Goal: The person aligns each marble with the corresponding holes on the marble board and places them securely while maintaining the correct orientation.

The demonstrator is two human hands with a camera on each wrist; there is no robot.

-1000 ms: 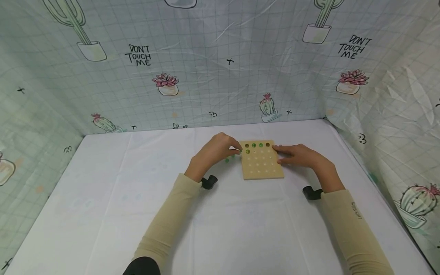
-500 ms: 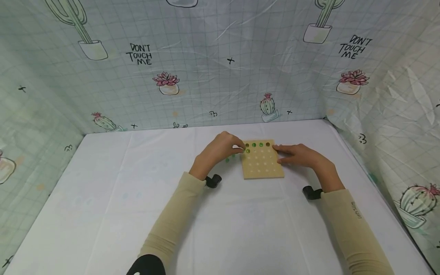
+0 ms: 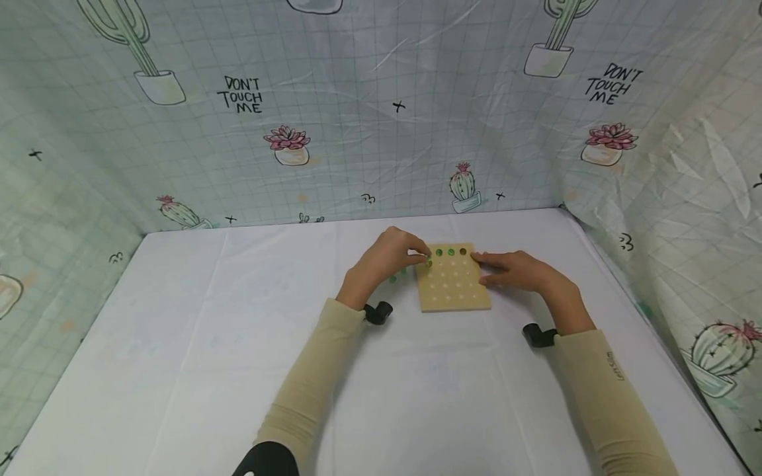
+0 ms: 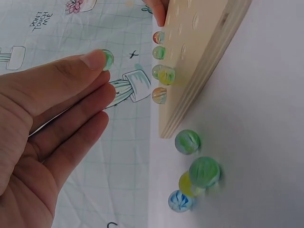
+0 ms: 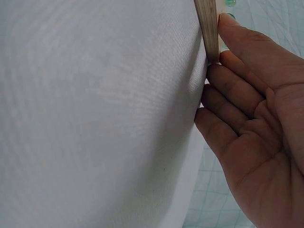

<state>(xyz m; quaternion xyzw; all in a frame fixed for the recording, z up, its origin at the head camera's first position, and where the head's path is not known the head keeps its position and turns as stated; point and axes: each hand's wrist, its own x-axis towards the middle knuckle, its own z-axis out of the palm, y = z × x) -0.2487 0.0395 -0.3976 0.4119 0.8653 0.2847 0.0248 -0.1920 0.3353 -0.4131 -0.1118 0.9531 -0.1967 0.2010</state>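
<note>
Between thumb and index fingertip, my left hand [image 3: 388,259] pinches a clear green marble [image 4: 109,60], held over the left part of a wooden board with round hollows [image 3: 454,284]. Several marbles sit in the board's hollows: green ones [image 3: 439,252] along the far row, a darker reddish one [image 3: 463,251] at that row's right end, and a yellow-green one [image 4: 166,76] in the row nearer. My right hand [image 3: 516,271] rests at the board's right edge, fingers extended, thumb tip [image 5: 228,20] against the board.
Loose marbles lie on the white tabletop [image 3: 250,344] just left of the board: green [image 4: 204,172], another green [image 4: 187,142], yellow [image 4: 186,184] and blue-white [image 4: 180,201]. A cactus-printed cloth [image 3: 357,132] hangs behind and along both sides.
My left hand has moved right with its marble, from the board's left edge to over its left part, now covering the far-left hollow. My right hand stays at the board's right edge.
</note>
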